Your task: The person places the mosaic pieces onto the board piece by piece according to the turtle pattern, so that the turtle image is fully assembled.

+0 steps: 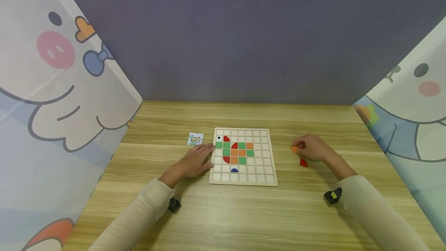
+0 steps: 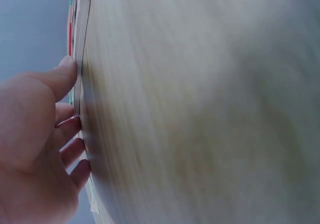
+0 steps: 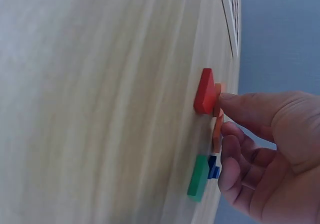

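Note:
A square wooden grid board [image 1: 259,179] lies on the table, with red, green, orange and white tiles set in its cells and a blue half-round piece [image 1: 234,170] lower down. My left hand [image 1: 196,161] rests at the board's left edge, fingers spread and touching the rim; the left wrist view shows the thumb on the edge too. To the right of the board, my right hand [image 1: 313,147] pinches an orange tile [image 1: 294,149] low over the table, its fingers curled. Close by lie a red piece [image 3: 204,92], a second orange piece [image 3: 217,134], a green piece [image 3: 198,178] and blue pieces [image 3: 213,167].
A small printed card [image 1: 195,139] with a coloured picture lies left of the board. The wooden table [image 1: 240,216] meets a dark grey panel [image 1: 244,49] at the back. Walls with cartoon prints stand on both sides.

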### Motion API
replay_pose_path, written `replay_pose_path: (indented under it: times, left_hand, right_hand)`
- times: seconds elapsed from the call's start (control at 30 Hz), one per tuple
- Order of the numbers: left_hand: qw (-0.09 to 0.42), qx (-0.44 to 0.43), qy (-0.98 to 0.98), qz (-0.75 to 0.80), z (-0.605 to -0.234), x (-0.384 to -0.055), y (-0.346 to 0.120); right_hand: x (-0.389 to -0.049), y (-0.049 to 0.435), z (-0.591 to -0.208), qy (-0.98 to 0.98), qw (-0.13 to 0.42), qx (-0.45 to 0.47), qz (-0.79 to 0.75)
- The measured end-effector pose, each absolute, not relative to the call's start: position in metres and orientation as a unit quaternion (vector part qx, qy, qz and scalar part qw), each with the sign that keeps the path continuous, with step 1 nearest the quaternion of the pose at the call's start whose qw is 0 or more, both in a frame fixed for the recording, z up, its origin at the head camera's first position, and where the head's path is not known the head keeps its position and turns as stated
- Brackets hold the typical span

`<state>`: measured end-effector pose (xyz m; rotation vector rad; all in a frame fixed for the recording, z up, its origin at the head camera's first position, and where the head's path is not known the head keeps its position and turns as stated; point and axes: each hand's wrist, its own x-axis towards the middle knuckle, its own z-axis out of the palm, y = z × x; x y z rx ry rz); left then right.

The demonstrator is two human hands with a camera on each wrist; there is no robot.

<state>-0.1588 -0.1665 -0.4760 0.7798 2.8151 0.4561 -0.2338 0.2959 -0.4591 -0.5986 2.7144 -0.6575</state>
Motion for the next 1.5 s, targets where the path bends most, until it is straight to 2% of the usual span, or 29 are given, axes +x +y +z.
replay_pose_path:
  times: [0.4,0.77,1.5]
  left_hand:
    - [0.101,0.26,0.948,0.151,-0.476,-0.159,-0.166]
    - [0.104,0.255,0.95,0.149,-0.477,-0.158,-0.166]
    - [0.105,0.253,0.95,0.153,-0.476,-0.158,-0.166]
  right_hand:
    - [-0.23,0.293,-0.464,0.944,0.116,-0.203,-0.233]
    - [-0.228,0.282,-0.46,0.943,0.058,-0.213,-0.251]
    - [-0.225,0.229,-0.461,0.916,0.126,-0.216,-0.313]
